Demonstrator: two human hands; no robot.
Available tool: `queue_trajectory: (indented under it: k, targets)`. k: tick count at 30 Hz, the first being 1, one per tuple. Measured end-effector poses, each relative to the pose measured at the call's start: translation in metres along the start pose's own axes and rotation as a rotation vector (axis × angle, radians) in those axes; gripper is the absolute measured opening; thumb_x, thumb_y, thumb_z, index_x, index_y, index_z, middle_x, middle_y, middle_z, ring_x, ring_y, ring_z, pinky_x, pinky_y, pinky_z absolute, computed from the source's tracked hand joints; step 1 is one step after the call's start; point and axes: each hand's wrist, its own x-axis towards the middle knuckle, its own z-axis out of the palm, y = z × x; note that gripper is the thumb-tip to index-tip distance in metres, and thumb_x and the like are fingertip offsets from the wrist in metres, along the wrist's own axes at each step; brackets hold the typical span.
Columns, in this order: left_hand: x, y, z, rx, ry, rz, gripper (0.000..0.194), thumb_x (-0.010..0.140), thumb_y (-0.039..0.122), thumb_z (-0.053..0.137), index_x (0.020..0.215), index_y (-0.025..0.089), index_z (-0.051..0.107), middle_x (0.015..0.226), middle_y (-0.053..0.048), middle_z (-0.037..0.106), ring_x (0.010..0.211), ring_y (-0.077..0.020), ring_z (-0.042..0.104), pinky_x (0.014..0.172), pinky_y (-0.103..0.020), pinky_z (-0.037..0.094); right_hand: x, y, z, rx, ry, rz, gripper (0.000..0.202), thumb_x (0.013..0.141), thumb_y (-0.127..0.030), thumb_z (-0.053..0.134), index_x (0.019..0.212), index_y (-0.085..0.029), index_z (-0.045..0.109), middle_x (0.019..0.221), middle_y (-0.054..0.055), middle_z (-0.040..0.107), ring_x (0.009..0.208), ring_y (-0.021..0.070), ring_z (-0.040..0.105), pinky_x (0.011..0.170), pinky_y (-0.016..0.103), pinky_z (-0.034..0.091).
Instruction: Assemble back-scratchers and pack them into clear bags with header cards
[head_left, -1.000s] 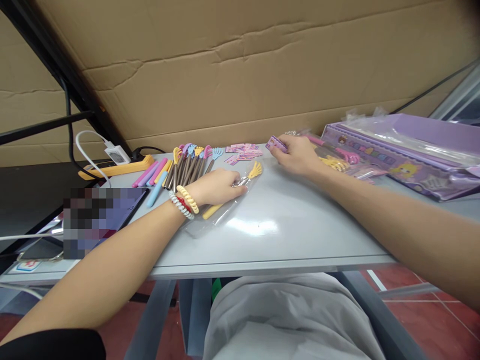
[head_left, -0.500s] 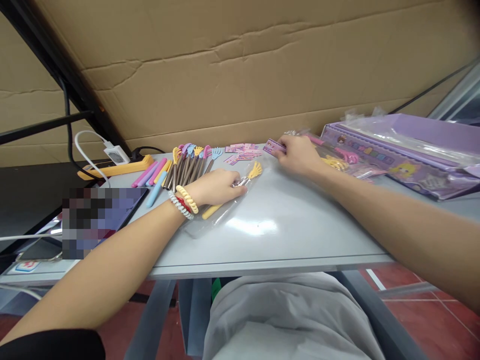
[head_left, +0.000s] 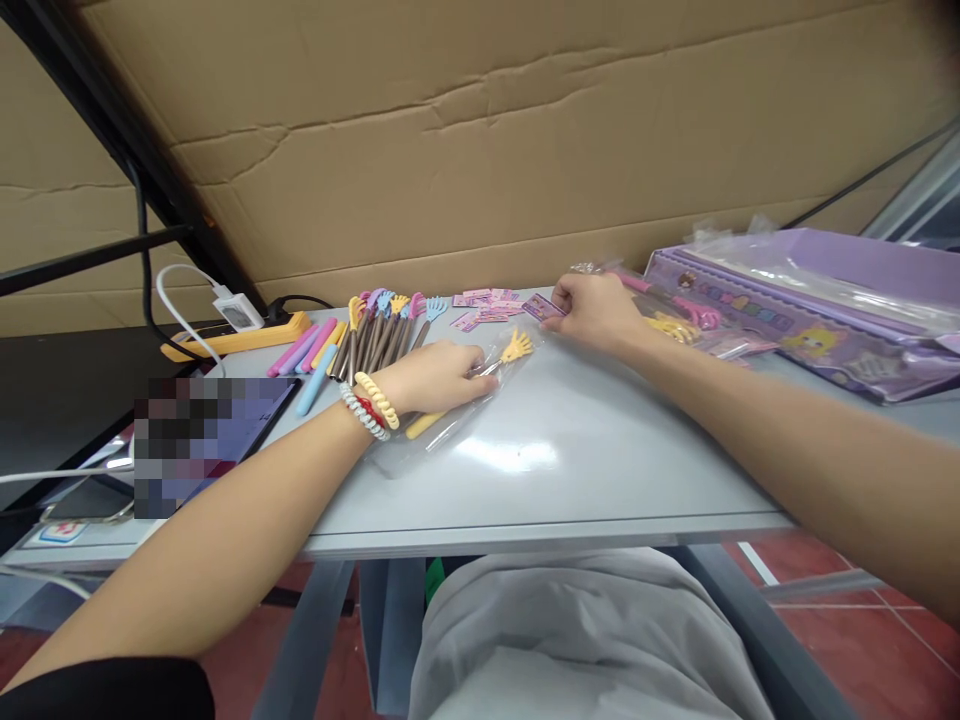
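My left hand (head_left: 442, 380) is closed around a yellow back scratcher (head_left: 516, 347) with a small hand-shaped head, inside a clear plastic bag (head_left: 450, 432) on the table. The scratcher's middle is hidden under my fingers. My right hand (head_left: 596, 310) pinches a small purple printed card (head_left: 541, 306) between thumb and fingertips, just above the table, close to the bag's head end. Several similar cards (head_left: 491, 300) lie scattered behind. To the left of them lies a row of loose back scratchers (head_left: 386, 335) with coloured heads and dark rods.
Coloured handle tubes (head_left: 304, 348) lie beside a yellow power strip (head_left: 277, 335) with a white charger (head_left: 237, 308). A tablet (head_left: 217, 440) rests at the left. Bagged scratchers (head_left: 679, 325) lie at the right by an open purple box (head_left: 810, 330). Cardboard (head_left: 480, 150) stands behind the table.
The card in my right hand has turned, its near end tipping towards me, and my right fingers have shifted on it. My left hand stays on the bagged back scratcher.
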Motion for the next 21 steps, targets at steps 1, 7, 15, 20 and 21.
queue_trajectory:
  k: [1,7,15,20,21]
  targets:
    - [-0.0001,-0.0003,0.0001,0.004,0.002,0.001,0.039,0.085,0.053,0.037,0.081,0.018,0.054,0.072,-0.004,0.059,0.058,-0.016,0.049,0.054,-0.029,0.031,-0.0002,-0.0002,-0.0001,-0.008,-0.002,-0.008,0.019,0.062,-0.029,0.069,0.068,-0.019,0.055,0.066,0.001,0.06,0.064,0.0161,0.052,0.054,0.025,0.031]
    - [-0.0002,-0.0013,0.0007,0.023,0.005,0.009,0.04,0.085,0.054,0.036,0.08,0.019,0.055,0.071,-0.004,0.058,0.057,-0.016,0.048,0.054,-0.029,0.03,-0.0031,-0.0026,0.0002,-0.067,-0.044,-0.049,0.014,0.075,-0.032,0.055,0.076,-0.018,0.057,0.071,0.007,0.063,0.066,0.019,0.053,0.054,0.027,0.029]
    - [-0.0011,-0.0004,-0.0002,0.018,0.006,0.017,0.04,0.085,0.054,0.037,0.08,0.019,0.055,0.07,-0.004,0.058,0.057,-0.0159,0.048,0.053,-0.029,0.03,-0.0052,-0.0066,-0.0023,-0.033,-0.087,-0.002,0.012,0.076,-0.026,0.047,0.073,-0.019,0.057,0.071,0.008,0.063,0.065,0.0189,0.052,0.053,0.027,0.028]
    - [-0.0018,-0.0001,-0.0004,0.021,0.0,0.019,0.041,0.085,0.054,0.036,0.082,0.019,0.056,0.07,-0.005,0.059,0.057,-0.0168,0.049,0.054,-0.03,0.03,-0.006,-0.0076,-0.0035,-0.012,-0.108,-0.02,0.011,0.074,-0.023,0.048,0.073,-0.019,0.057,0.071,0.006,0.063,0.066,0.0187,0.053,0.056,0.027,0.031]
    - [-0.0019,0.0001,-0.0005,0.023,-0.001,0.019,0.041,0.085,0.054,0.036,0.083,0.019,0.056,0.071,-0.005,0.059,0.058,-0.0169,0.049,0.054,-0.03,0.03,-0.0061,-0.0077,-0.0035,-0.012,-0.115,-0.029,0.01,0.073,-0.023,0.049,0.074,-0.019,0.058,0.071,0.006,0.063,0.066,0.0186,0.053,0.057,0.027,0.032]
